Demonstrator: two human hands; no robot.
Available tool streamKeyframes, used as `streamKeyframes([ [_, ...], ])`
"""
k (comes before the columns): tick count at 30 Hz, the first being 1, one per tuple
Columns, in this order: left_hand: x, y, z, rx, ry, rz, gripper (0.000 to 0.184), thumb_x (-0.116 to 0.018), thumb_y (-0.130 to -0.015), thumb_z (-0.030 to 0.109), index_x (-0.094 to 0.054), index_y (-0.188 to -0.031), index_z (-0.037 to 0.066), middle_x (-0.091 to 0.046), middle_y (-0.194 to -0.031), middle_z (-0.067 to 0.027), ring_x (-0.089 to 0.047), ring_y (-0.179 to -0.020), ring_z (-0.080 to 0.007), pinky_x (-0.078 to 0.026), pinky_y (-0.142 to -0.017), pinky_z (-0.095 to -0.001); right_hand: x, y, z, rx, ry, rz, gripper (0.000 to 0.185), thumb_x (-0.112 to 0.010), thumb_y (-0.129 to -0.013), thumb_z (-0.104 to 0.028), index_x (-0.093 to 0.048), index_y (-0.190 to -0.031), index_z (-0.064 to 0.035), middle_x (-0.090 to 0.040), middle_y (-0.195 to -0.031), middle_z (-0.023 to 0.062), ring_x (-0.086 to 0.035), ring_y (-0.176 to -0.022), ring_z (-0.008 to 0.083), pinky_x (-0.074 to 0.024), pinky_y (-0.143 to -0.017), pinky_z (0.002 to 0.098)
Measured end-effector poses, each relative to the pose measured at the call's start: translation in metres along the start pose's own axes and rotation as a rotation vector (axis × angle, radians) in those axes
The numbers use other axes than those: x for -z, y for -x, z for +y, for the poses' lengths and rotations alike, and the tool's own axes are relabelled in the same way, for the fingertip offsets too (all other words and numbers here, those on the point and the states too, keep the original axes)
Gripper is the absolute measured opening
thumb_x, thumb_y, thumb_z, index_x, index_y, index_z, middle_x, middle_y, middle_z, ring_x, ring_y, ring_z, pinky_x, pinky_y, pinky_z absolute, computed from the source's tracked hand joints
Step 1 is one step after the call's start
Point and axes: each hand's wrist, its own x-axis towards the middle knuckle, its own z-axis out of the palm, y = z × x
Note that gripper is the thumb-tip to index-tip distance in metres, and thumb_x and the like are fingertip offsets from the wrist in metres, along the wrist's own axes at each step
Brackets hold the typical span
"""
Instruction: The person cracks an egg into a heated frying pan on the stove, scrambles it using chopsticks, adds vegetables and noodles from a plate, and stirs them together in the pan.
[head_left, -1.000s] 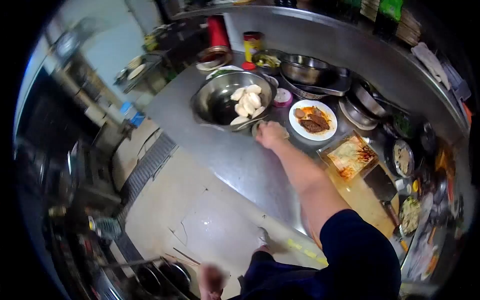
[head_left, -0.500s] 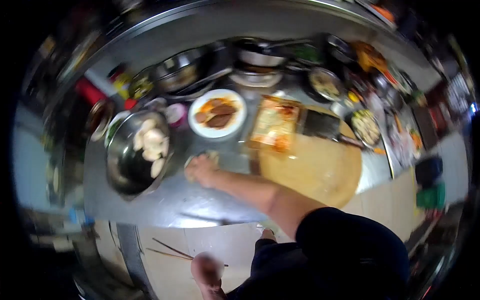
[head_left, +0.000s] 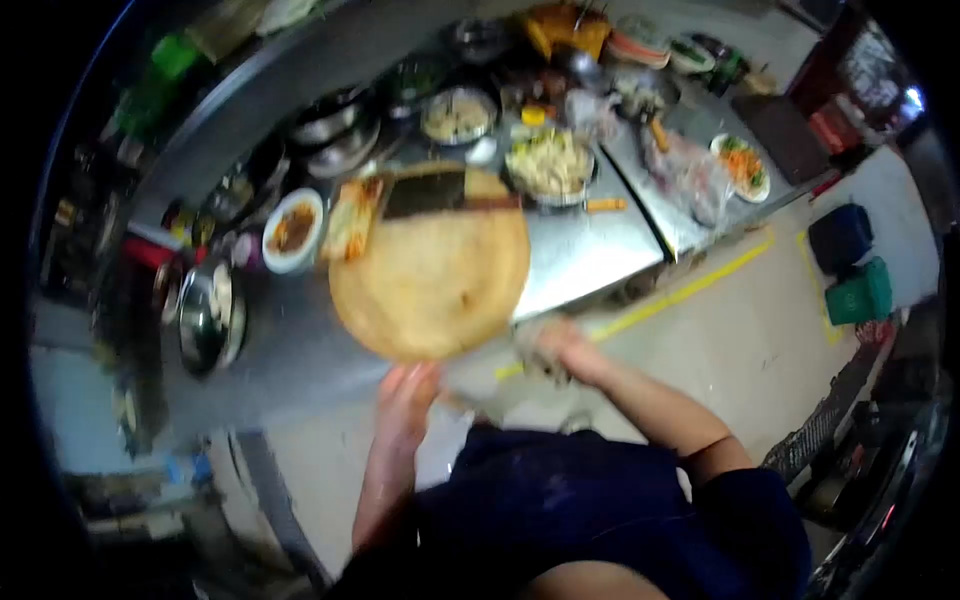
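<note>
Knock and slip risks

On the bench (head_left: 590,255), a knock to the chopping board (head_left: 425,285) could shift the cleaver (head_left: 425,196) at its twelve o'clock. Left hand (head_left: 408,388), at six: cannot tell its grip. Right hand (head_left: 572,350), at four, clutches a greyish cloth (head_left: 540,358); loosening could drop it.

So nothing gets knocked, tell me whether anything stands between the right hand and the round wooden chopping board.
Nothing visible stands between the right hand, which holds a blurred, crumpled greyish cloth, and the near edge of the round wooden chopping board. A dark, rectangular-bladed cleaver lies across the board's far side.
</note>
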Motion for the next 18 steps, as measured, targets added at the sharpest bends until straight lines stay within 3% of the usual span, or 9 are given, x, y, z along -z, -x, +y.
streamKeyframes([
  [3, -0.108, -0.015, -0.051, 0.04, -0.094, -0.251, 0.016, -0.059, -0.089, 0.016, -0.06, -0.092, 0.0, -0.061, -0.088, -0.0045, -0.055, -0.077, -0.0103, -0.044, -0.065, -0.024, 0.048, 0.065, -0.018, 0.318, -0.52, 0.083, 0.05, -0.044, -0.084, -0.007, -0.039, -0.133, 0.0009, -0.056, -0.115, 0.0069, -0.053, -0.103, 0.0158, -0.0424, -0.091, 0.0311],
  [5, -0.159, -0.031, -0.082, 0.149, -0.102, -0.496, 0.017, -0.059, -0.089, 0.015, -0.061, -0.093, -0.001, -0.06, -0.088, -0.0031, -0.054, -0.076, -0.009, -0.043, -0.066, -0.0236, 0.08, 0.099, -0.014, 0.378, -0.305, 0.097, 0.056, -0.048, -0.086, -0.008, -0.03, -0.139, -0.0011, -0.052, -0.119, 0.0064, -0.047, -0.113, 0.0148, -0.0375, -0.097, 0.0295],
  [7, -0.22, -0.044, -0.105, 0.197, -0.214, -0.691, 0.016, -0.058, -0.089, 0.014, -0.062, -0.094, -0.002, -0.06, -0.087, -0.0018, -0.052, -0.075, -0.0078, -0.043, -0.066, -0.0228, 0.099, 0.131, -0.023, 0.393, -0.182, 0.164, 0.061, -0.051, -0.088, -0.01, -0.023, -0.142, -0.0031, -0.051, -0.12, 0.0053, -0.046, -0.111, 0.0128, -0.0378, -0.094, 0.0279],
  [8, -0.25, -0.046, -0.114, 0.187, -0.317, -0.751, 0.016, -0.058, -0.089, 0.012, -0.062, -0.094, -0.002, -0.059, -0.086, -0.0012, -0.052, -0.074, -0.0072, -0.043, -0.066, -0.0223, 0.111, 0.137, -0.02, 0.444, -0.295, 0.291, 0.049, -0.057, -0.087, -0.009, -0.04, -0.133, -0.0025, -0.057, -0.108, 0.0039, -0.051, -0.098, 0.0109, -0.0433, -0.084, 0.0265],
  [11, -0.331, -0.045, -0.129, 0.126, -0.599, -0.911, 0.014, -0.057, -0.089, 0.012, -0.063, -0.093, 0.001, -0.058, -0.08, 0.001, -0.051, -0.071, -0.0056, -0.041, -0.062, -0.0203, 0.177, 0.149, -0.007, 0.308, -0.448, 0.427, 0.029, -0.061, -0.083, -0.005, -0.055, -0.111, -0.0015, -0.06, -0.092, 0.0018, -0.055, -0.082, 0.0089, -0.0458, -0.071, 0.0238],
  [12, -0.352, -0.051, -0.141, 0.099, -0.631, -0.963, 0.014, -0.057, -0.089, 0.015, -0.063, -0.091, 0.002, -0.058, -0.078, 0.0019, -0.05, -0.069, -0.0057, -0.041, -0.06, -0.0202, 0.196, 0.155, -0.013, 0.308, -0.424, 0.537, 0.013, -0.064, -0.081, -0.004, -0.058, -0.092, -0.0013, -0.059, -0.081, 0.0008, -0.056, -0.072, 0.0086, -0.0464, -0.064, 0.0224],
  [13, -0.376, -0.058, -0.152, 0.068, -0.661, -1.012, 0.014, -0.057, -0.09, 0.017, -0.062, -0.089, 0.004, -0.058, -0.075, 0.0027, -0.05, -0.066, -0.0058, -0.04, -0.059, -0.0201, 0.222, 0.158, -0.012, 0.296, -0.482, 0.584, 0.013, -0.064, -0.081, -0.004, -0.059, -0.093, -0.0012, -0.06, -0.081, 0.001, -0.056, -0.072, 0.0088, -0.0463, -0.063, 0.0226],
  [14, -0.397, -0.068, -0.155, 0.282, -0.747, -1.007, 0.015, -0.058, -0.09, 0.018, -0.062, -0.088, 0.004, -0.057, -0.074, 0.0028, -0.049, -0.065, -0.0057, -0.04, -0.06, -0.0199, 0.247, 0.158, -0.009, 0.288, -0.536, 0.627, 0.014, -0.064, -0.08, -0.004, -0.059, -0.093, -0.0011, -0.06, -0.081, 0.0012, -0.056, -0.072, 0.009, -0.0463, -0.063, 0.0228],
  [18, -0.476, -0.117, -0.201, 0.508, -0.563, -1.176, 0.016, -0.059, -0.089, 0.019, -0.062, -0.087, 0.004, -0.056, -0.073, 0.0022, -0.047, -0.063, -0.0052, -0.038, -0.057, -0.0201, 0.342, 0.151, -0.018, 0.347, -0.66, 0.848, 0.016, -0.064, -0.08, -0.004, -0.059, -0.095, -0.0016, -0.061, -0.085, 0.0022, -0.056, -0.074, 0.0098, -0.0465, -0.065, 0.0237],
])
